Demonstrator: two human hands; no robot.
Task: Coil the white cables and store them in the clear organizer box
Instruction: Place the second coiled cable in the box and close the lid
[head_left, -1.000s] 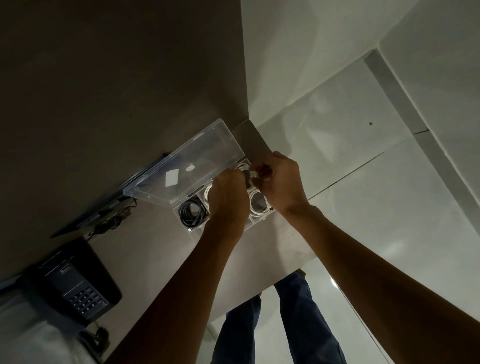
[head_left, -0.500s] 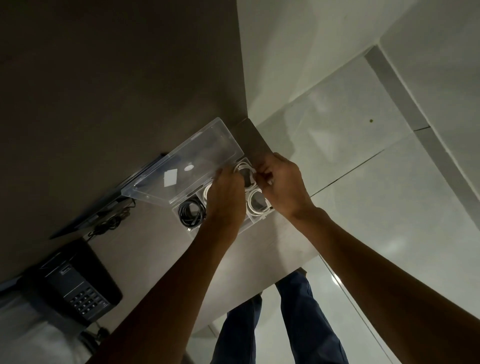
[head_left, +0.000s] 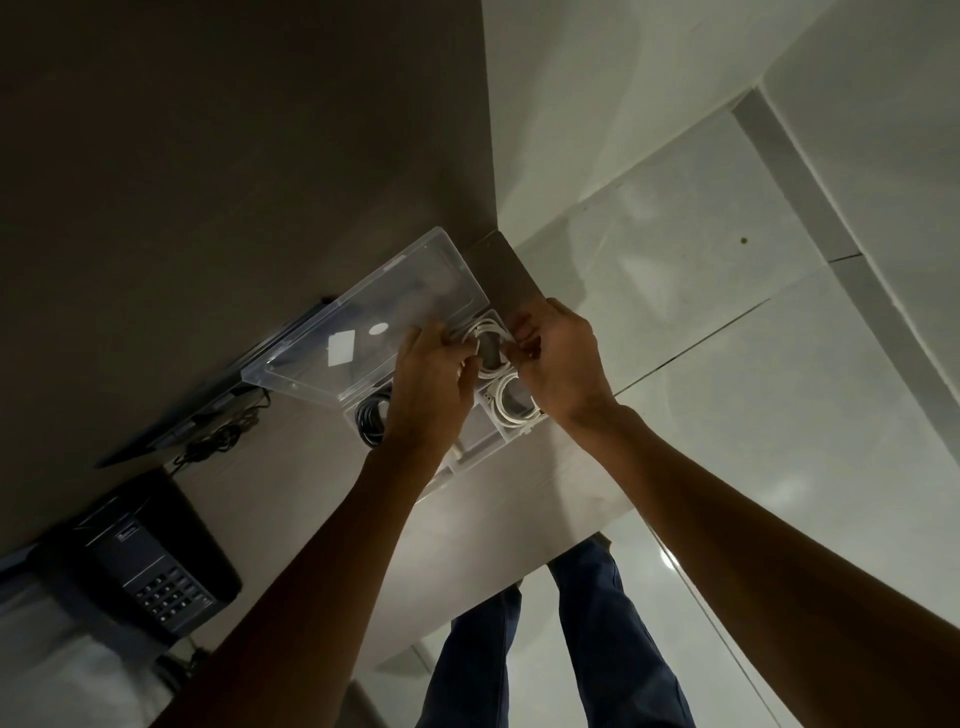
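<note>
The clear organizer box (head_left: 488, 451) lies on the grey desk with its lid (head_left: 374, 332) propped open toward the wall. My left hand (head_left: 431, 384) and my right hand (head_left: 558, 364) meet over its far right compartment, both pinching a coiled white cable (head_left: 485, 332) that sits in or just above that compartment. A second white coil (head_left: 511, 408) rests in the compartment nearer me, beside my right wrist. A black coiled cable (head_left: 370, 418) fills a left compartment. My left hand hides the middle compartments.
A black desk phone (head_left: 150, 566) sits at the desk's near left. A dark flat device with tangled black wires (head_left: 218, 441) lies behind it by the wall. The desk edge (head_left: 519, 556) runs near my legs, with pale floor tiles to the right.
Both hands have shifted slightly toward the far right compartment, and the white coil between them now shows more fully than before.
</note>
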